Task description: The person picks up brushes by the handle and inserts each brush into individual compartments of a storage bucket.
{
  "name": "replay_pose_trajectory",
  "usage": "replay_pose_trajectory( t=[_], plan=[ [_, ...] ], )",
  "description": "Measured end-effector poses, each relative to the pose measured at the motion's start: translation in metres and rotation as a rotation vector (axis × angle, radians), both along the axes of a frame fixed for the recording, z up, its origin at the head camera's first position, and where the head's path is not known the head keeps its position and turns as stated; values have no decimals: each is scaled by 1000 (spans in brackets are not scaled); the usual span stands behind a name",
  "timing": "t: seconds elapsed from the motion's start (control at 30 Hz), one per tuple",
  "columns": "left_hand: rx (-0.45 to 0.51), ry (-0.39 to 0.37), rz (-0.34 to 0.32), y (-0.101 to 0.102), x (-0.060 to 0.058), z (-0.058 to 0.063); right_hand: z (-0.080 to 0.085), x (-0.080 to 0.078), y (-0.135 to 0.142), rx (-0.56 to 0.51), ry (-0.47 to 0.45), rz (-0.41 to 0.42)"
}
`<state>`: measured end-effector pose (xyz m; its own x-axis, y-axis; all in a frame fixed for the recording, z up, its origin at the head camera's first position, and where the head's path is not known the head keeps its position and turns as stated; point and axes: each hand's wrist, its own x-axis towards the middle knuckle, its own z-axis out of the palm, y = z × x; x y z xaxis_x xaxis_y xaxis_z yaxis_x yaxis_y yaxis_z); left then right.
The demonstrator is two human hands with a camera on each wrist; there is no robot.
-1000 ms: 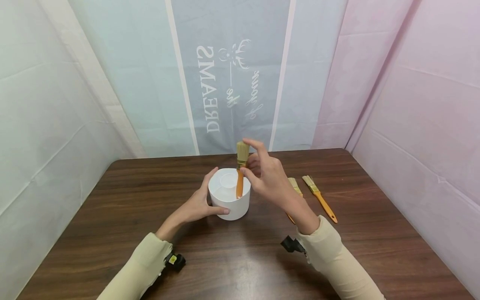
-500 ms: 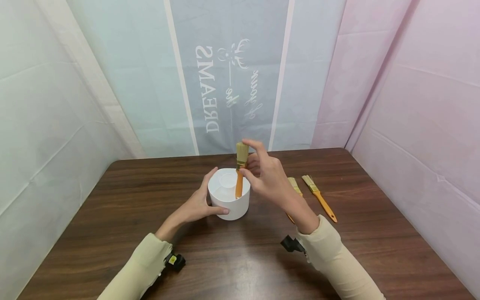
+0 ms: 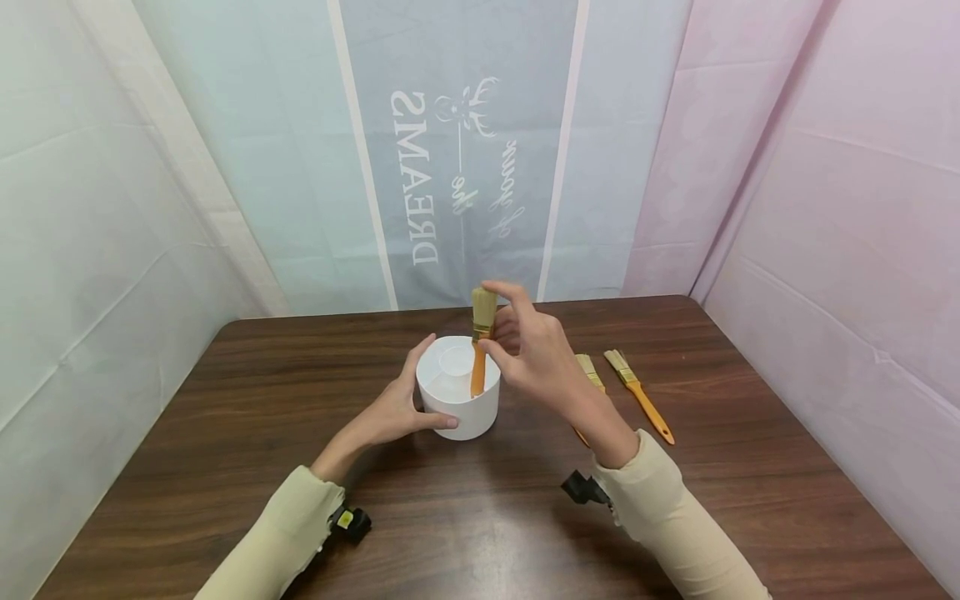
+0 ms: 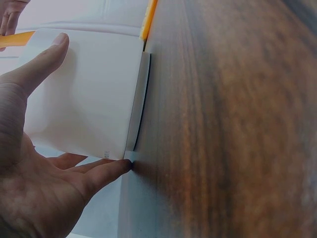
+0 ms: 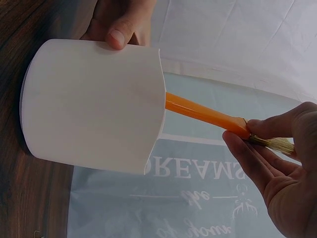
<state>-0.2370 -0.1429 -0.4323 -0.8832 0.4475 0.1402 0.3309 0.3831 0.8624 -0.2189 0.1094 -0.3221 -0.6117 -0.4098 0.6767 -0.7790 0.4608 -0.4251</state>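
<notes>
A white round container point(image 3: 468, 421) with inner dividers stands near the middle of the table. My left hand point(image 3: 390, 411) grips its left side, thumb across the front and fingers around the back. My right hand point(image 3: 540, 350) pinches a paintbrush point(image 3: 478, 367) near its metal band, bristles up, the index finger at the bristle tips. The orange handle point(image 5: 203, 113) points down into the container at its right side, and the rim hides its lower end in the right wrist view. Behind the right forearm, a second paintbrush point(image 3: 590, 370) lies partly hidden. Another paintbrush point(image 3: 641, 400) lies farther right.
The dark wood-grain table point(image 3: 465, 533) is enclosed by a printed cloth point(image 3: 465, 200) at the back and pale cloth walls point(image 3: 97, 250) at the sides. A black wrist device point(image 3: 350, 523) sits at the left cuff, another black device point(image 3: 585, 488) at the right cuff.
The paintbrush and my right fingers have sunk very slightly toward the container. My left hand and the container have stayed practically in place, as have the two lying paintbrushes.
</notes>
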Motion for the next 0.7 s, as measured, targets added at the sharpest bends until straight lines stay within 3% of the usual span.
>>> replay_pose_trajectory(
  t=[0.7],
  plan=[
    [-3, -1, 0, -1, -2, -3, -1, 0, -1, 9, 6, 22]
  ],
)
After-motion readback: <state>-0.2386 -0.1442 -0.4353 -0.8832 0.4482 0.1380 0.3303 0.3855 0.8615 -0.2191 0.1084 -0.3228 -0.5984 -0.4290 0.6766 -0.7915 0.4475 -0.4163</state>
